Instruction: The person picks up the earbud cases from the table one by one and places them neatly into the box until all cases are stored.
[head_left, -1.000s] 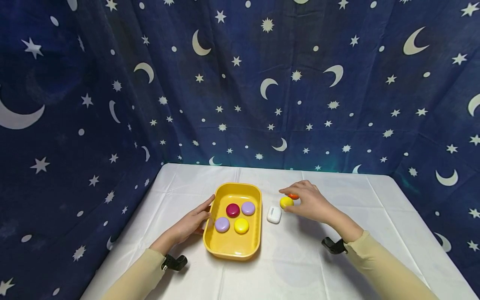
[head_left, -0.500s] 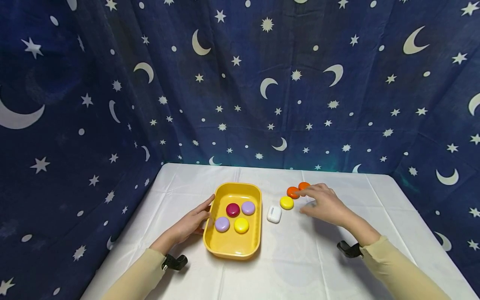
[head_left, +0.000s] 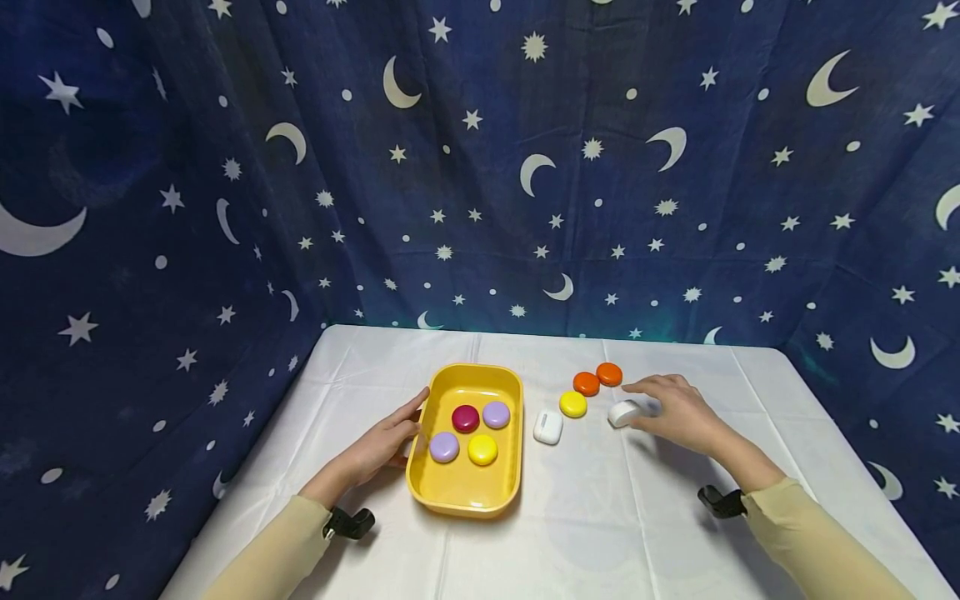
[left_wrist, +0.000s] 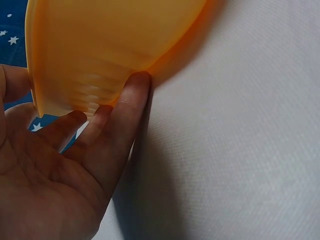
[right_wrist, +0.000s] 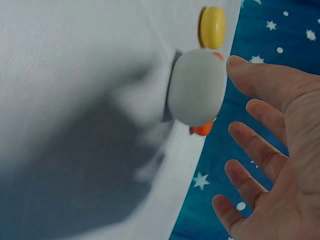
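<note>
In the head view, my left hand (head_left: 381, 448) touches the left side of a yellow tray (head_left: 465, 502). In the left wrist view, its fingers lie against the outer wall of the tray (left_wrist: 115, 45). Inside lie one dark red disc (head_left: 466, 419), two lilac discs and one yellow disc (head_left: 482, 450). To the right, my right hand (head_left: 678, 412) has its thumb and index finger beside a white rounded oval piece (head_left: 624, 413), partly hidden by the thumb. In the right wrist view, the fingers of this hand (right_wrist: 272, 145) spread loosely beside the white piece (right_wrist: 197, 87).
A small white earbud-style case (head_left: 548, 427) lies right of the tray. Beyond it are another yellow disc (head_left: 573, 405) and two orange discs (head_left: 587, 383) in a slanting row. White cloth (head_left: 570, 533) covers the table, and a dark star-patterned curtain (head_left: 495, 167) stands behind.
My right hand has moved right, away from the yellow and orange discs, uncovering them. It now stands at the white oval piece. My left hand and the tray hold their place.
</note>
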